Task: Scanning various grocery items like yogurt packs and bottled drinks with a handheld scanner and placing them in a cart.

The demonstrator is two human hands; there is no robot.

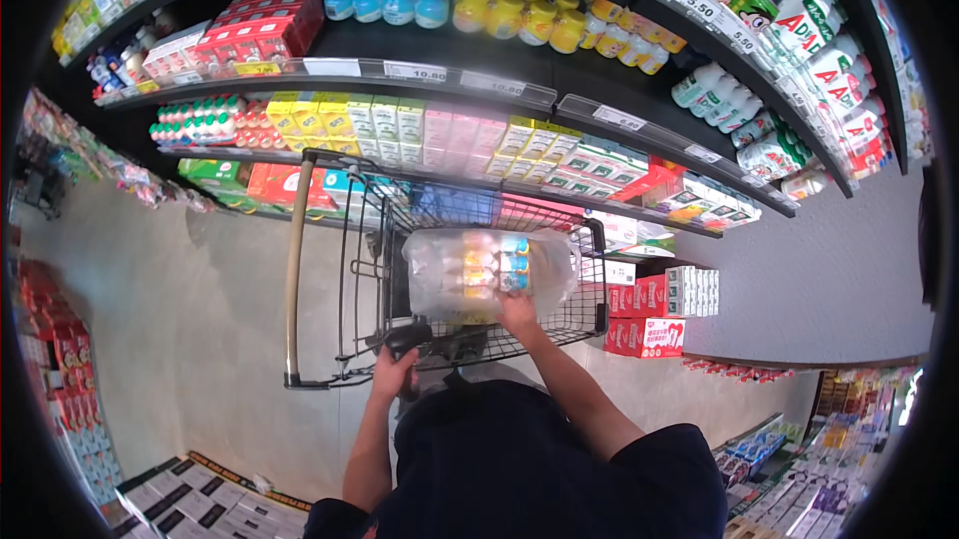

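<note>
A wire shopping cart [374,269] stands before me, its long handle bar [297,269] to the left. In its basket lies a large clear plastic bag [434,269] with small yellow and blue-labelled drink bottles [494,265] inside or under the film; which of these I cannot tell. My right hand [517,314] touches the lower edge of the bag beside the blue-labelled bottles, its fingertips partly hidden. My left hand [397,370] is closed around a black object [408,337], perhaps a handheld device, at the cart's near left corner.
Store shelves [494,82] with drink bottles and cartons curve along the cart's far side. Red and white carton stacks [652,314] stand just right of the cart. Stacked boxes [202,501] are at the lower left, and another goods display [67,374] lines the far left.
</note>
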